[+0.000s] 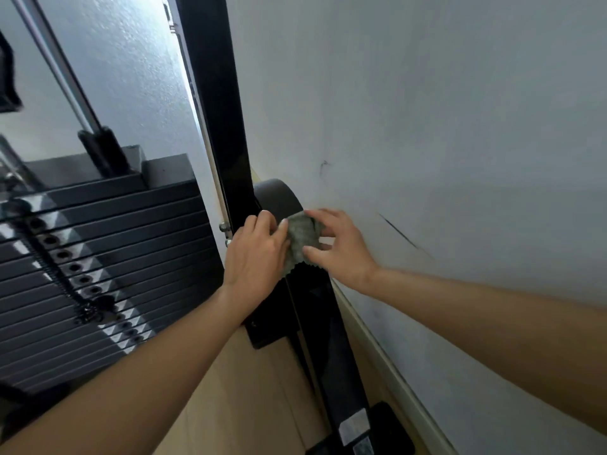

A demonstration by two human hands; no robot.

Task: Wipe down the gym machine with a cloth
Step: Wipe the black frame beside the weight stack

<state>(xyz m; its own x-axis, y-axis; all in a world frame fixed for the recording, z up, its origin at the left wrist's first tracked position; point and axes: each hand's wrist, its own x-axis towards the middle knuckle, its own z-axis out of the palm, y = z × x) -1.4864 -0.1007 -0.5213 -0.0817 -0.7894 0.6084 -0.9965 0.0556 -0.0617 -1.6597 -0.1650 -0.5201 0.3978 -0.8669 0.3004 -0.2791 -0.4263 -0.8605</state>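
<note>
Two bare forearms come in from the bottom corners over the pale wooden floor point(246, 389) and meet at the middle of the frame. There the left grip point(256, 254) is closed on the left edge of the cloth point(300, 238), fingers curled over it. The right grip point(341, 247) pinches the right edge between thumb and spread fingers. The small grey-green cloth is bunched between them, against the black upright point(213, 93) of the gym machine and just below a round dark part point(279, 197).

The step looks like folding or re-gathering the cloth before the next pass. To do it well, spread it flat over the palm so a clean face meets the metal. Then press firmly and run along the upright in long overlapping strokes, keeping off the scuffed wall point(427, 126) on the right. The weight stack point(98, 257), further off on the left, is probably still to be wiped.
</note>
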